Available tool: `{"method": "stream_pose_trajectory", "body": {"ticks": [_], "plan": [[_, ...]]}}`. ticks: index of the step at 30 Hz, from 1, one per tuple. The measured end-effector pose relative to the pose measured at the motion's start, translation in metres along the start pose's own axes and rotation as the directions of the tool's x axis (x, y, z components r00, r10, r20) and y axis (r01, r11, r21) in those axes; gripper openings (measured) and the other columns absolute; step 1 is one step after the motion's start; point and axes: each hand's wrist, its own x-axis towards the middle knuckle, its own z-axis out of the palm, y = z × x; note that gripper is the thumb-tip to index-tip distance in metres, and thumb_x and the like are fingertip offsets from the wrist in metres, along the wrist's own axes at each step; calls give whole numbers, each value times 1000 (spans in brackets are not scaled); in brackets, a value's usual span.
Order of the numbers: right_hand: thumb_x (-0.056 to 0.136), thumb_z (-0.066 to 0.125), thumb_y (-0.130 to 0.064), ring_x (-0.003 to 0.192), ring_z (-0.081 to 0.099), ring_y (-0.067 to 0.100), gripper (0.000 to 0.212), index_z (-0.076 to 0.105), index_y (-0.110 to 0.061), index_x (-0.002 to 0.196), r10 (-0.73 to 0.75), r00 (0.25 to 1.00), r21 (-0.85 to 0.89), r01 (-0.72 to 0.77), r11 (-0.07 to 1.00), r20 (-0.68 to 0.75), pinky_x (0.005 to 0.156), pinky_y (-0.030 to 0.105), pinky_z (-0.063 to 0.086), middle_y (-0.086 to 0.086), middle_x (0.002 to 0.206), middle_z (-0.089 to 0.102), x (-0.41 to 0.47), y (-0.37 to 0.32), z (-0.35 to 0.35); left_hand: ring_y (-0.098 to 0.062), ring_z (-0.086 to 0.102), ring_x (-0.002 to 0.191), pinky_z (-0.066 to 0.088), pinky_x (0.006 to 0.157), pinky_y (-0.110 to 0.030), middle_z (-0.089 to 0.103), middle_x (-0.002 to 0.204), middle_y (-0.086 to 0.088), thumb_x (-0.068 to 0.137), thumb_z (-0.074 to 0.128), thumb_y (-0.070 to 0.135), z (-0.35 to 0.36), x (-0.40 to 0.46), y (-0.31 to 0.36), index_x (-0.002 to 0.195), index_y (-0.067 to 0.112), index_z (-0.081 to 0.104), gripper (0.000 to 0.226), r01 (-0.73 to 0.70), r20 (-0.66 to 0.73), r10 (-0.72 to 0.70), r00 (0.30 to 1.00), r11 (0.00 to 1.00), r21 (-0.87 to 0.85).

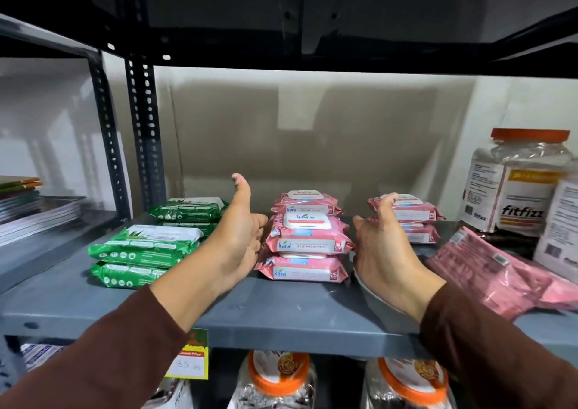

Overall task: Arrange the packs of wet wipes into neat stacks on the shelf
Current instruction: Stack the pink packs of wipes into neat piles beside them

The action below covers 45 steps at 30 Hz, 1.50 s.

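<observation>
You are bracing the front pink stack (pixel 308 246) from both sides. Your left hand (pixel 239 239) is pressing flat against its nine o'clock side, thumb raised and palm spread wide. Your right hand (pixel 383 249) is cupping its three o'clock side, fingers loosely curled; neither hand is gripping a pack, and both look to be squaring the pile rather than lifting it.

That stack, two packs high with lids facing up, is sitting at the centre of the grey shelf (pixel 266 311). Behind it, toward twelve o'clock, another pink pack (pixel 306 203) is lying flat; you cannot tell how many lie under it. At one o'clock a second pink stack (pixel 409 217) of two packs is standing well apart from your right hand's fingertips. At nine o'clock the green packs (pixel 144 253) are lying two high, with a further green pile (pixel 187 210) behind them at ten o'clock.

Most of the work seems done: green and pink are already grouped and layered. What is remaining, as far as it shows, is the loose pink packaging (pixel 488 271) slumping at three o'clock beside the jars (pixel 513 183), which is not yet stacked, plus the final straightening you are giving now.
</observation>
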Motion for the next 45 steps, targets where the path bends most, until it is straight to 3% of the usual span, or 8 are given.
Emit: {"method": "stream_pose_trajectory", "body": {"ticks": [15, 17, 19, 22, 26, 31, 36, 45], "plan": [[87, 24, -78, 127, 59, 19, 85, 54, -19, 139, 2, 995, -217, 19, 976, 97, 100, 31, 48, 0, 131, 68, -18, -1, 8, -26, 72, 92, 54, 73, -40, 75, 107, -18, 80, 10, 82, 6, -12, -1, 104, 0, 61, 100, -36, -67, 42, 997, 996, 86], [91, 48, -62, 118, 61, -1, 53, 61, -29, 130, -149, 988, -606, 145, 782, 44, 96, 14, 44, -23, 118, 71, -42, -26, 1, -12, 62, 106, 53, 75, -29, 55, 139, -3, 84, 13, 79, 10, -14, 0, 139, 3, 44, 99, -68, -149, 82, 985, 993, 97], [85, 61, -56, 109, 64, -2, 47, 59, -36, 128, -442, 897, -944, 142, 296, -3, 96, 19, 47, -24, 117, 70, -67, -54, -21, -7, 33, 139, 32, 91, -23, 21, 159, 10, 86, 15, 76, 15, -17, 0, 155, 13, 17, 94, -160, -224, 174, 959, 984, 79], [76, 48, -77, 111, 66, 25, 71, 53, -32, 132, -580, 775, -912, -390, -130, -249, 92, 39, 48, -1, 123, 71, -106, -94, -58, -7, 6, 150, 15, 95, -22, 10, 165, 10, 86, 16, 75, 19, -20, 2, 157, 19, 13, 90, -286, -249, 287, 925, 957, 41], [70, 53, -78, 78, 65, 15, 59, 70, -28, 96, -308, 828, -847, -521, -109, -469, 84, 34, 50, -10, 79, 70, -129, -102, -72, -9, 3, 151, 16, 102, -24, 11, 165, 6, 88, 15, 73, 32, -21, 12, 156, 19, 18, 87, -364, -202, 361, 910, 931, 24], [84, 54, -52, 95, 68, 29, 42, 46, -38, 122, -450, 874, -930, -304, -206, -186, 74, 33, 49, 1, 109, 73, -124, -61, -43, -14, 9, 151, 28, 101, -27, 10, 165, -1, 89, 15, 73, 47, -23, 18, 155, 17, 21, 87, -354, -144, 348, 926, 935, -15], [61, 73, -26, 60, 68, 28, 28, 70, -28, 89, -518, 843, -771, -232, -593, 145, 49, 28, 30, 5, 66, 71, -103, -1, -11, -13, 20, 149, 36, 90, -21, 16, 164, -1, 90, 16, 70, 50, -28, 12, 154, 15, 25, 86, -363, -118, 358, 926, 931, -27], [44, 61, -22, 40, 57, 27, 13, 67, -16, 55, -455, 846, -812, -46, -582, 278, 44, 26, 41, 11, 41, 61, -97, 39, 27, -6, 28, 145, 16, 122, -34, 35, 158, 5, 84, 19, 73, 58, -28, 6, 151, 13, 34, 91, -439, -63, 436, 898, 897, -51]]}}
